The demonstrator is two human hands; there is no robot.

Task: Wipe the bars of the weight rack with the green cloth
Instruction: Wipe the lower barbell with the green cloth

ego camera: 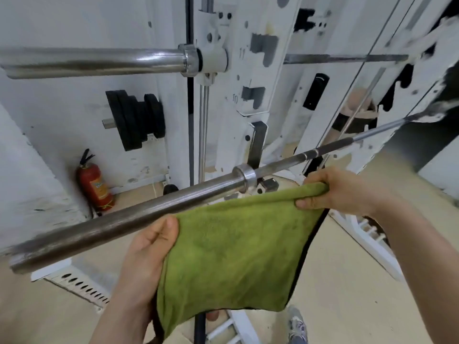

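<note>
White rack (pixel 250 45) fills upper centre and right of frame, numbered slots on its upright. Lower bar (pixel 124 219) runs diagonally from lower left up to right edge, collar mid-frame. Green cloth (pixel 236 256) at bottom centre, spread flat in front of and just below that bar; can't tell whether it touches. Upper bar (pixel 99 60) horizontal, upper left. Left hand (pixel 146 256) grips cloth's left edge, thumb on front. Right hand (pixel 340 192) pinches the bunched top right corner, fingers curled over it. Black plates (pixel 136 117) on a peg, left of centre. Red extinguisher (pixel 95 187) on floor, left. Shoe (pixel 298 324) at bottom edge.
</note>
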